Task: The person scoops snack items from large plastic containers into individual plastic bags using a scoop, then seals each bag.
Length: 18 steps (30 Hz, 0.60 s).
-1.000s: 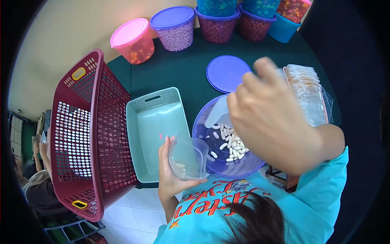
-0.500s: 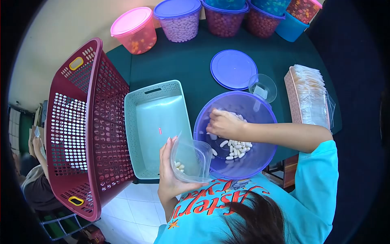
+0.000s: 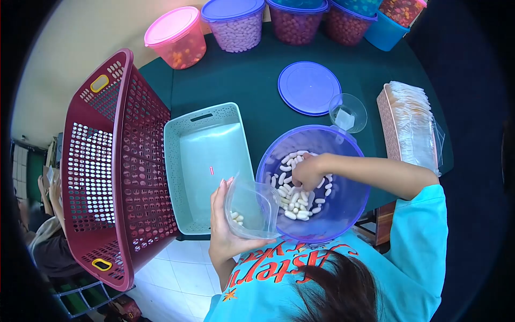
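Note:
My left hand [image 3: 222,236] holds a clear plastic pouch [image 3: 249,206] tilted with its mouth toward the purple tub. A few white oblong pieces [image 3: 237,218] lie inside the pouch. Down in the purple tub [image 3: 343,206], my right hand [image 3: 309,172] is curled among many white capsule-shaped pieces [image 3: 294,206]. A see-through edge shows just below its fingers, but what they grip is hidden. Beside the tub's far rim stands a clear round cup [image 3: 357,114] with a small white packet [image 3: 344,119] in it.
A pale green basket [image 3: 209,155] and a tall maroon basket [image 3: 142,161] stand to the left. Behind the tub lies a purple lid [image 3: 309,87]. Lidded tubs [image 3: 233,35] line the back, and a pink box of clear bags [image 3: 410,126] is at right. Another person's hands [image 3: 52,188] show far left.
My right hand has moved from the tub's far left side toward its middle, uncovering more white pieces. The left hand and pouch have hardly moved.

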Tool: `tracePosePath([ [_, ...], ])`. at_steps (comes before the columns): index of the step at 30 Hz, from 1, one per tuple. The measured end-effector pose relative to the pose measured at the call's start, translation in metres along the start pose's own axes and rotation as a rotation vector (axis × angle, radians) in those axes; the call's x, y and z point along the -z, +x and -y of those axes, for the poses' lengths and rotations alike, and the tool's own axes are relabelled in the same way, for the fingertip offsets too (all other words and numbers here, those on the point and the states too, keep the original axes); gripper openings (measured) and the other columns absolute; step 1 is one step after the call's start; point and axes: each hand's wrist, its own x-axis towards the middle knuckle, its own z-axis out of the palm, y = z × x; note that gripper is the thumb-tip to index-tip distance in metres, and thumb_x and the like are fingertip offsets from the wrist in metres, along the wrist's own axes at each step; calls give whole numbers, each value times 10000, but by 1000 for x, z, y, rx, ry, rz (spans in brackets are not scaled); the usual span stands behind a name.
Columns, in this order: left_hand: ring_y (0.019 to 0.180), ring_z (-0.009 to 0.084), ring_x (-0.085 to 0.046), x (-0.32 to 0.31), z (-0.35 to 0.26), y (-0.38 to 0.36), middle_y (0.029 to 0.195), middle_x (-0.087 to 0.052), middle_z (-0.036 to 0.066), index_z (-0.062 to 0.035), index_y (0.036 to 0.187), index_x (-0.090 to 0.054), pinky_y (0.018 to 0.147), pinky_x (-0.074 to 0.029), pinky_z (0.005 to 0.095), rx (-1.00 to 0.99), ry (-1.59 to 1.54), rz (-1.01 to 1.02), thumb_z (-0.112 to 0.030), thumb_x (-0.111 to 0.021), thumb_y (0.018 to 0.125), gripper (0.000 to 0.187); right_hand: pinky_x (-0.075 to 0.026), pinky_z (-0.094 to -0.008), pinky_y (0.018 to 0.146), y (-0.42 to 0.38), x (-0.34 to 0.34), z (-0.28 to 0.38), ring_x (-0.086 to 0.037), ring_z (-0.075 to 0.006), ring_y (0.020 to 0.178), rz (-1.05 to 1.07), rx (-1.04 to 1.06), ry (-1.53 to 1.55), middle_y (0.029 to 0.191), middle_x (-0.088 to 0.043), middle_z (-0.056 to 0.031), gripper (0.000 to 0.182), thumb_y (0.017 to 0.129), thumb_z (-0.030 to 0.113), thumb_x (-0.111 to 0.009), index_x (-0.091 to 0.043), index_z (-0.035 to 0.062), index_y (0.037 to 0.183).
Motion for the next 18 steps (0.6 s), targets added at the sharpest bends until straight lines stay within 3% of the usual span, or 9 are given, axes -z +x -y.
tracePosePath([
  [2, 1126, 338, -391, 0, 2, -3, 1210, -335, 227, 28, 1294, -179, 931, -343, 406, 18, -61, -17, -306, -861, 330, 1227, -163, -531, 964, -7, 11, -8, -552, -228, 906, 57, 104, 294, 895, -615, -103, 308, 702, 214, -561, -596, 65, 970],
  [3, 1126, 338, -391, 1, 1, -3, 1210, -335, 227, 28, 1294, -179, 931, -343, 406, 19, -60, -18, -306, -861, 330, 1227, -260, -461, 936, -10, 19, -12, -549, -199, 900, 105, 142, 339, 946, -611, -101, 346, 714, 232, -575, -589, 49, 1007],
  [4, 1125, 338, -392, 2, 0, -3, 1209, -336, 226, 29, 1294, -179, 928, -345, 405, 10, -41, -17, -305, -861, 328, 1229, -260, -461, 936, -12, 18, -14, -549, -199, 900, 104, 144, 338, 946, -611, -101, 346, 714, 232, -575, -589, 49, 1007],
  [6, 1125, 337, -393, 2, -1, -3, 1208, -336, 225, 30, 1295, -178, 926, -347, 403, 0, -22, -15, -303, -862, 326, 1231, -366, -355, 851, -19, 13, -19, -543, -168, 891, 97, 265, 611, 936, -615, -85, 343, 724, 202, -572, -584, 29, 1019],
  [9, 1121, 336, -397, 0, -2, -2, 1208, -334, 224, 28, 1296, -179, 923, -351, 398, -8, -24, -23, -296, -863, 324, 1232, -412, -288, 777, -22, 5, -13, -541, -165, 892, 135, 342, 610, 935, -611, -76, 339, 731, 167, -558, -576, 14, 1033],
  [15, 1123, 334, -396, 2, -4, -5, 1210, -330, 224, 26, 1296, -178, 928, -350, 399, -25, -31, -20, -291, -863, 328, 1228, -411, -310, 773, -69, 35, -7, -546, -170, 858, -2, 207, 575, 917, -613, -95, 304, 735, 147, -523, -582, 5, 997],
  [18, 1125, 334, -394, 1, -7, -5, 1212, -328, 224, 25, 1297, -176, 930, -349, 401, -40, -20, -27, -295, -864, 326, 1233, -405, -305, 759, -107, 52, -3, -544, -176, 833, -165, 315, 599, 885, -612, -100, 334, 706, 170, -507, -596, -7, 975],
])
